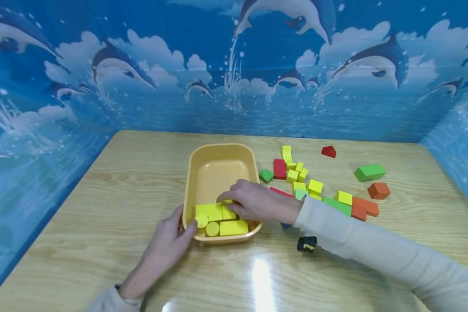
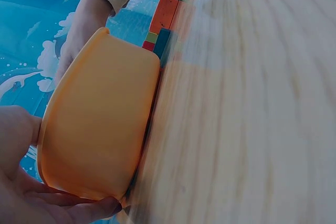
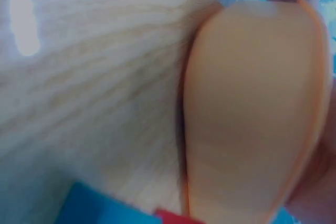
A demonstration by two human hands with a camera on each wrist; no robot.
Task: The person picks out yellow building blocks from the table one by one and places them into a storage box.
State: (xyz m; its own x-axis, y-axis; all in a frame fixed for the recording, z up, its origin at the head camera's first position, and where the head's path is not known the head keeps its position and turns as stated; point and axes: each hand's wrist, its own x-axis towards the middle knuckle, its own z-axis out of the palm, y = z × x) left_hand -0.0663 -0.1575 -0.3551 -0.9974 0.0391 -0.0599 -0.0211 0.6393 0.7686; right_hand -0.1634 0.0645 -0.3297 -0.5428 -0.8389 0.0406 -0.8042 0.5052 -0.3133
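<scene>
A tan plastic bin (image 1: pixel 222 173) stands on the table, with several yellow blocks (image 1: pixel 234 228) in its near half, among them round ones and a long one. At its near left corner my left hand (image 1: pixel 167 238) grips the bin, thumb over the rim and fingers along the outer wall, as the left wrist view of the bin (image 2: pixel 100 124) shows. My right hand (image 1: pixel 249 201) reaches over the right rim and pinches a yellow block (image 1: pixel 227 202), mostly covered by the fingers. In the right wrist view, the bin's wall (image 3: pixel 252 114) hides the fingertips.
Right of the bin lie loose blocks: yellow ones (image 1: pixel 315 186), a long green one (image 1: pixel 369 172), an orange one (image 1: pixel 379 190) and a dark red one (image 1: pixel 329 151). The right forearm passes over part of them. A dolphin-printed cloth (image 1: pixel 234 117) borders the table's back and sides.
</scene>
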